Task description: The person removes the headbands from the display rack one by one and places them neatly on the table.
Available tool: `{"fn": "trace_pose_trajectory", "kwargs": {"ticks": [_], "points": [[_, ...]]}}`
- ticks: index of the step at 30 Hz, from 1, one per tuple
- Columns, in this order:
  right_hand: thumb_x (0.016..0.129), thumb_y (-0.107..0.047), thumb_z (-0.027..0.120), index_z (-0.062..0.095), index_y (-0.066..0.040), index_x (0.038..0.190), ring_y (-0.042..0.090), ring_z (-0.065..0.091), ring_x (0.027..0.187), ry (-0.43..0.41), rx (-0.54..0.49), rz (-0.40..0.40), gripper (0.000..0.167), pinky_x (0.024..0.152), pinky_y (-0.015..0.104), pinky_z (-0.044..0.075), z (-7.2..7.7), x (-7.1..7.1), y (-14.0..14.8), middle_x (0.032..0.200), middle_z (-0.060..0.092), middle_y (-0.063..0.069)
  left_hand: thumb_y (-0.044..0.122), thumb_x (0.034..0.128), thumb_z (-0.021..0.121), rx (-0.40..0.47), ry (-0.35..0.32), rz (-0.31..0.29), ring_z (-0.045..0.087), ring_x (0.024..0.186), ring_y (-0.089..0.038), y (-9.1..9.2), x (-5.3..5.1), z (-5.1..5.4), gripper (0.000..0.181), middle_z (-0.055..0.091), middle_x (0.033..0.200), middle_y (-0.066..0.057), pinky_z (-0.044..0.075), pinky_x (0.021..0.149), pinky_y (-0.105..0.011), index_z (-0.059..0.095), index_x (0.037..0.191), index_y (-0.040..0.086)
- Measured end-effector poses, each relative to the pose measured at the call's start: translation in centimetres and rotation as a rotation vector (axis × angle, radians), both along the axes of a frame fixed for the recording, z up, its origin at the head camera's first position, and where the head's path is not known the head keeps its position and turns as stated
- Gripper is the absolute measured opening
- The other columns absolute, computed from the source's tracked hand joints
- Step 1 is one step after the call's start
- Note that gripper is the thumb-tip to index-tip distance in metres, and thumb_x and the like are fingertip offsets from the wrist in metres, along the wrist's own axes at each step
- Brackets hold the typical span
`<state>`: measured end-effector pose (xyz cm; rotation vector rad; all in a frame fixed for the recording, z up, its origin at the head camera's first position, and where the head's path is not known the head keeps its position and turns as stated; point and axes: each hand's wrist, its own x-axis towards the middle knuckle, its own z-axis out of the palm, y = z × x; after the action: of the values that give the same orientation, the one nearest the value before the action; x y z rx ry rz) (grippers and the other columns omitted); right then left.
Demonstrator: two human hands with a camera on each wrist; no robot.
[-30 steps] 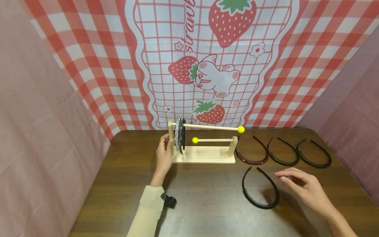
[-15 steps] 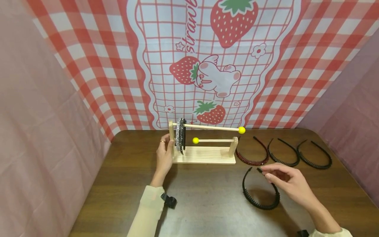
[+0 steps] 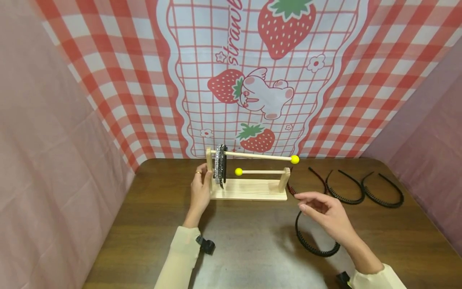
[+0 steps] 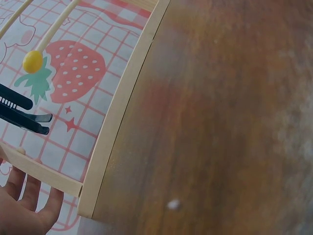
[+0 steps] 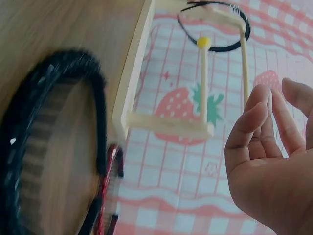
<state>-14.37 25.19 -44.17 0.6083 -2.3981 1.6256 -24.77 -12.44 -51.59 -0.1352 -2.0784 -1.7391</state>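
My left hand (image 3: 200, 190) grips the left post (image 3: 209, 164) of a wooden stand (image 3: 252, 190), fingers behind it in the left wrist view. Several headbands (image 3: 219, 166), silver and black, hang on the stand's upper rod beside that post. Over the table, my right hand (image 3: 330, 216) hovers with its fingers loosely bent and nothing between them. Beneath it lies a black toothed headband (image 3: 317, 252), its upper right part hidden by the hand. A dark red headband (image 5: 103, 196) lies behind, partly covered by the hand in the head view.
Two more black headbands, one (image 3: 346, 199) beside the other (image 3: 382, 203), lie at the table's right. The stand's upper rod ends in a yellow ball (image 3: 294, 159) at right; the lower rod's yellow ball (image 3: 238, 171) points left. A checked strawberry cloth (image 3: 267, 80) hangs behind.
My right hand has moved left from beside the nearest black headband to over it, towards the stand. The left hand stays on the post, and the headbands have not moved.
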Motion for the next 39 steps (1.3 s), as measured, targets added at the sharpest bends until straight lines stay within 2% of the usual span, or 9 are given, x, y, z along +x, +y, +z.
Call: {"fn": "trace_pose_trajectory", "kwargs": {"ticks": [5, 14, 16, 18, 22, 26, 31, 33, 39], "points": [[0.101, 0.011, 0.072, 0.076, 0.006, 0.126, 0.010, 0.072, 0.083, -0.031, -0.076, 0.060, 0.025, 0.074, 0.025, 0.061, 0.4, -0.5, -2.0, 0.099, 0.076, 0.005, 0.061, 0.1053, 0.052, -0.006, -0.059, -0.003, 0.061, 0.102, -0.021, 0.0, 0.3, 0.6, 0.065, 0.070, 0.120, -0.016, 0.048, 0.094, -0.043, 0.063, 0.142, 0.009], [0.105, 0.005, 0.071, 0.074, 0.008, 0.127, 0.005, 0.061, 0.072, -0.133, -0.187, 0.119, 0.023, 0.059, 0.026, 0.051, 1.5, -1.7, -6.2, 0.094, 0.072, -0.005, 0.063, 0.1091, 0.057, 0.015, 0.062, 0.005, 0.062, 0.096, -0.025, -0.5, -0.6, -1.3, 0.058, 0.070, 0.112, -0.011, 0.049, 0.087, -0.041, 0.066, 0.138, 0.014], [0.105, 0.003, 0.071, 0.073, 0.010, 0.127, 0.007, 0.062, 0.073, -0.155, -0.193, 0.118, 0.024, 0.060, 0.025, 0.052, 1.7, -2.0, -7.3, 0.093, 0.072, -0.005, 0.066, 0.1071, 0.056, 0.017, 0.042, 0.003, 0.063, 0.098, -0.026, -0.6, -0.5, -1.2, 0.062, 0.070, 0.114, -0.012, 0.049, 0.089, -0.042, 0.066, 0.139, 0.013], [0.105, 0.000, 0.073, 0.073, 0.010, 0.127, 0.008, 0.063, 0.073, -0.172, -0.191, 0.110, 0.024, 0.060, 0.025, 0.052, 1.9, -2.3, -8.4, 0.093, 0.072, -0.005, 0.067, 0.1055, 0.054, 0.016, -0.009, -0.002, 0.063, 0.103, -0.027, -0.3, 0.3, 0.0, 0.068, 0.070, 0.117, -0.016, 0.049, 0.093, -0.046, 0.064, 0.141, 0.010], [0.106, -0.003, 0.074, 0.073, 0.010, 0.127, 0.008, 0.061, 0.071, -0.206, -0.205, 0.094, 0.025, 0.059, 0.025, 0.050, 2.1, -2.7, -10.0, 0.090, 0.071, -0.002, 0.054, 0.1075, 0.057, 0.009, -0.063, 0.002, 0.062, 0.104, -0.025, -0.1, 0.4, 0.5, 0.057, 0.070, 0.121, -0.018, 0.048, 0.096, -0.045, 0.063, 0.143, 0.009], [0.106, -0.008, 0.075, 0.074, 0.008, 0.127, 0.009, 0.060, 0.069, -0.257, -0.225, 0.068, 0.026, 0.059, 0.025, 0.048, 2.2, -3.2, -11.3, 0.088, 0.071, 0.003, 0.037, 0.1112, 0.060, 0.012, -0.066, 0.010, 0.061, 0.103, -0.023, 0.3, 0.4, 0.5, 0.043, 0.071, 0.122, -0.021, 0.048, 0.096, -0.046, 0.063, 0.144, 0.008], [0.105, -0.007, 0.077, 0.076, 0.007, 0.126, 0.011, 0.063, 0.070, -0.280, -0.255, 0.055, 0.025, 0.060, 0.024, 0.049, 2.2, -4.2, -13.2, 0.088, 0.071, 0.005, 0.048, 0.1117, 0.056, -0.004, -0.028, 0.009, 0.062, 0.100, -0.023, 0.1, 0.0, 0.2, 0.050, 0.071, 0.118, -0.018, 0.049, 0.092, -0.043, 0.064, 0.141, 0.008], [0.104, -0.005, 0.076, 0.075, 0.008, 0.126, 0.010, 0.064, 0.069, -0.281, -0.272, 0.061, 0.025, 0.060, 0.024, 0.049, 2.2, -4.5, -14.0, 0.087, 0.071, 0.001, 0.056, 0.1104, 0.056, -0.018, 0.009, 0.007, 0.063, 0.099, -0.023, -0.2, -0.9, -0.9, 0.054, 0.071, 0.115, -0.014, 0.050, 0.090, -0.042, 0.065, 0.139, 0.011], [0.103, -0.002, 0.075, 0.073, 0.012, 0.125, 0.009, 0.063, 0.067, -0.281, -0.309, 0.072, 0.026, 0.058, 0.023, 0.048, 2.0, -5.3, -15.9, 0.085, 0.070, -0.005, 0.059, 0.1091, 0.061, -0.027, 0.034, 0.007, 0.065, 0.102, -0.015, -1.4, -4.5, -6.4, 0.041, 0.073, 0.115, 0.004, 0.052, 0.090, -0.039, 0.067, 0.140, 0.032]]}}
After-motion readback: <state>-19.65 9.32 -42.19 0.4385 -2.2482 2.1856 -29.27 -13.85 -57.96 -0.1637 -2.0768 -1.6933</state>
